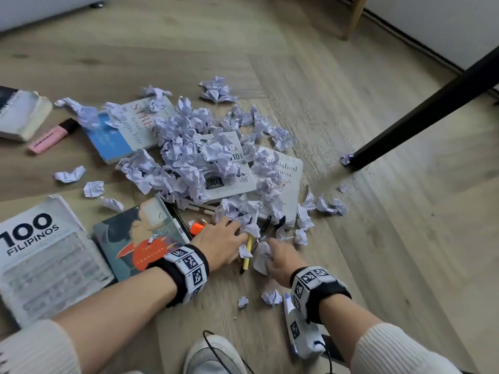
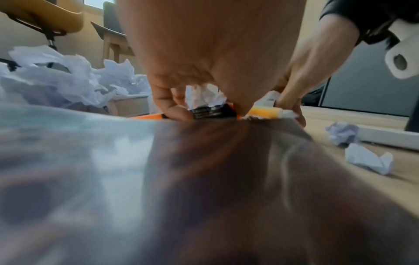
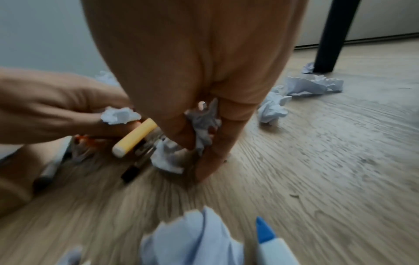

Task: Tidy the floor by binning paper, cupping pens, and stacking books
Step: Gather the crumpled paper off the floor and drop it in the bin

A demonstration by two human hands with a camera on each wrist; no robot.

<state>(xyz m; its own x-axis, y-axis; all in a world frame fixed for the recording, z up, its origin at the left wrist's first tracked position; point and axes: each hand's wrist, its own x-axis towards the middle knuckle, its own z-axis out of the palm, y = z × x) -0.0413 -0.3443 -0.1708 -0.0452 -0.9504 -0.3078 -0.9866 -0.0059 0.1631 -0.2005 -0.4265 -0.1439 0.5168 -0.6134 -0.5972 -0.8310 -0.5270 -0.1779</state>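
A heap of crumpled paper (image 1: 189,152) covers several books on the wooden floor. My left hand (image 1: 237,238) reaches into its near edge. Its curled fingers (image 2: 179,111) grip a bundle of pens: an orange and black highlighter (image 2: 213,112) and a yellow pen (image 1: 247,251), with scraps of paper caught among them. Just to the right, my right hand (image 1: 272,252) has its fingers (image 3: 215,143) curled round a crumpled paper ball (image 3: 204,125), low over the floor. More pens (image 1: 199,209) lie half hidden under the heap.
Around the heap lie a "100 Filipinos" book (image 1: 46,255), a Teahouse book (image 1: 140,238), a blue "Stress" book (image 1: 127,128), a pink highlighter (image 1: 51,137) and loose paper balls (image 1: 271,296). A black table leg (image 1: 421,114) slants at the right. My shoe (image 1: 213,354) is below.
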